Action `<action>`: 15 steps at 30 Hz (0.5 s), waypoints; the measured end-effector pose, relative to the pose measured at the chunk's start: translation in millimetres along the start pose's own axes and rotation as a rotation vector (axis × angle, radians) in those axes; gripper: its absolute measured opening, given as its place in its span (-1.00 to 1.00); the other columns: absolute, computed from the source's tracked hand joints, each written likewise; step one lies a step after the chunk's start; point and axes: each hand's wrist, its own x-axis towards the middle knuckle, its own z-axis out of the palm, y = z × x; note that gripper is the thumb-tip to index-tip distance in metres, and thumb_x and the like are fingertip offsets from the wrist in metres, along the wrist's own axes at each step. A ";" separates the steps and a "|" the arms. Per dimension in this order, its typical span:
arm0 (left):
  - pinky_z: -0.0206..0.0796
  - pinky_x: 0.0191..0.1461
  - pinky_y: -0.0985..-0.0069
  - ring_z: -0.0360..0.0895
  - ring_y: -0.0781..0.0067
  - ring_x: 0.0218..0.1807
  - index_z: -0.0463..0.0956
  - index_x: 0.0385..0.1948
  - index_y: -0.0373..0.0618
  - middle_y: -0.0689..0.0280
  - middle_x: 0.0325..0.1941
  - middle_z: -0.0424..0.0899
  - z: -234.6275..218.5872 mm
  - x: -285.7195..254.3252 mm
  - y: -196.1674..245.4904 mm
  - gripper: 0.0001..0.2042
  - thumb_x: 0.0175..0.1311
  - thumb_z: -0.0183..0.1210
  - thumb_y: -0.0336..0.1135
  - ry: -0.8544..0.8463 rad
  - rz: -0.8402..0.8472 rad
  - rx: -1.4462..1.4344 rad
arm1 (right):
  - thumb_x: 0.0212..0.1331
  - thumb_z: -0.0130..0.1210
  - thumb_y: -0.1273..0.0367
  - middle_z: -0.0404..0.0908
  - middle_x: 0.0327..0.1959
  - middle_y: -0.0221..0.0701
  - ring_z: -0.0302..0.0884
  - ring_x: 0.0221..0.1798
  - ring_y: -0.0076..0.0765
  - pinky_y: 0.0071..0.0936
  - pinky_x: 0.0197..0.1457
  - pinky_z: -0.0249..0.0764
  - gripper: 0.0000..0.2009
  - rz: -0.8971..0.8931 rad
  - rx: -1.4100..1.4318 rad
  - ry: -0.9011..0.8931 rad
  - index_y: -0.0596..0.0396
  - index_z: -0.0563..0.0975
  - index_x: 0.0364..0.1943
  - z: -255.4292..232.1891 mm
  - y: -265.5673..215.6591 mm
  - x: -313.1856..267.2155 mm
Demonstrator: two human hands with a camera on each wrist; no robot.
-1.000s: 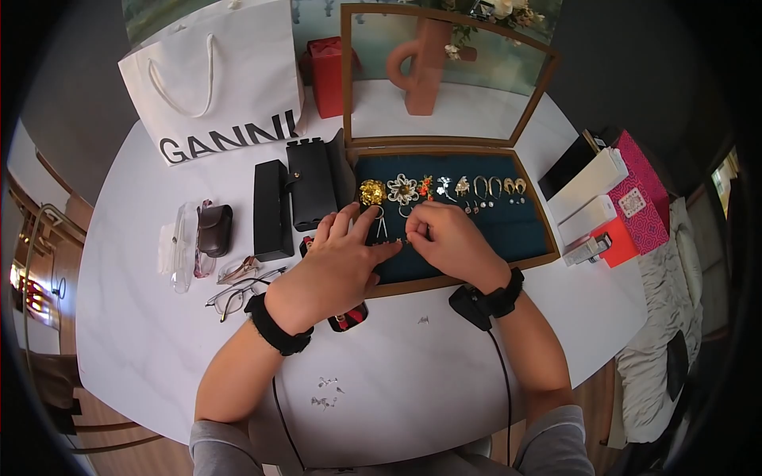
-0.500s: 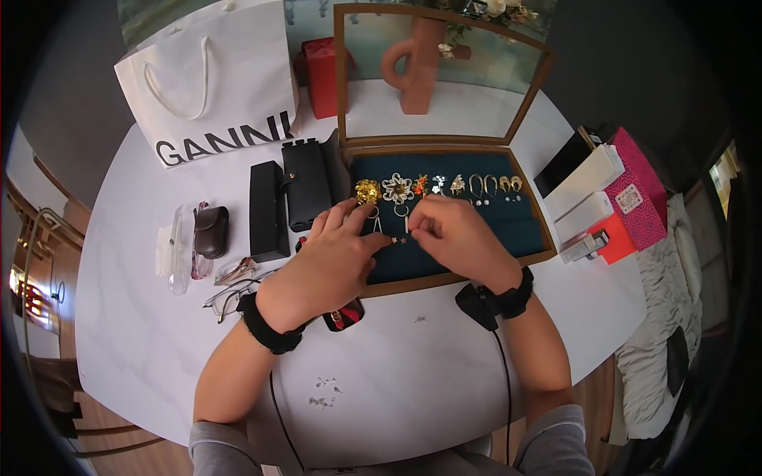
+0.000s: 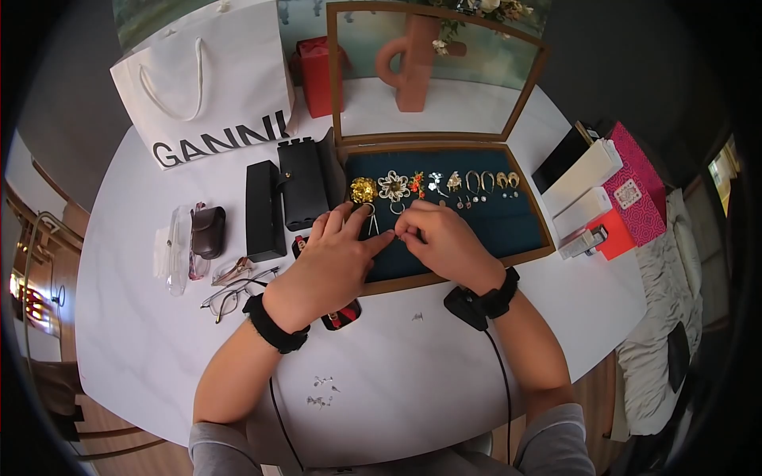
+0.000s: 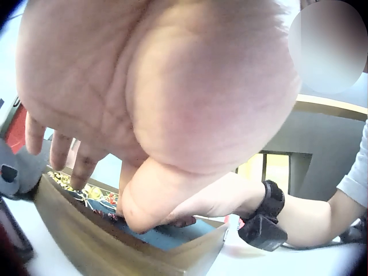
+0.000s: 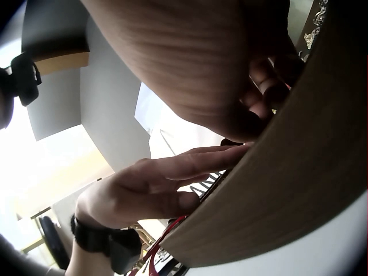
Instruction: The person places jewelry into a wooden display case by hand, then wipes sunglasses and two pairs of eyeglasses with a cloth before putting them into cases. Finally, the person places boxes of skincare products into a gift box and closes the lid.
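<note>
A wooden display case with dark teal lining (image 3: pixel 504 230) lies under both hands, its glass lid (image 3: pixel 444 91) raised. My left hand (image 3: pixel 321 266) lies over its left front part, fingers stretched, index fingertip on the lining. Against that fingertip, my right hand (image 3: pixel 448 242) has thumb and fingers curled together, pinching at the spot of the small star-shaped earrings, which the fingertips hide. Behind the hands runs a row with a gold flower (image 3: pixel 363 190), a silvery flower (image 3: pixel 394 185), an orange cluster (image 3: pixel 417 184) and hoops (image 3: pixel 472 182). A long dangling earring (image 3: pixel 373 222) hangs near the left index finger.
Black cases (image 3: pixel 264 210), folded glasses (image 3: pixel 230 300) and a brown pouch (image 3: pixel 209 232) sit on the left. A white paper bag (image 3: pixel 206 87) stands behind. Boxes (image 3: pixel 635 190) line the right. Tiny clear pieces (image 3: pixel 321 389) lie in front, and cables trail from both wrists.
Two star-shaped earrings showed between the hands half a second ago; my right fingertips have moved left and now cover them. My left hand keeps its place on the lining.
</note>
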 end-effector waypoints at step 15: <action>0.05 0.50 0.08 0.17 -0.06 0.46 0.50 0.26 0.10 0.07 0.39 0.33 -1.2 2.3 -0.8 -0.45 0.16 0.23 -0.49 -0.006 0.014 -0.009 | 0.11 0.23 0.50 0.55 -0.44 -0.32 0.55 -0.42 -0.17 -0.27 -0.30 0.47 -0.90 0.068 -0.064 -0.054 0.16 0.52 -0.44 -2.0 -1.5 0.5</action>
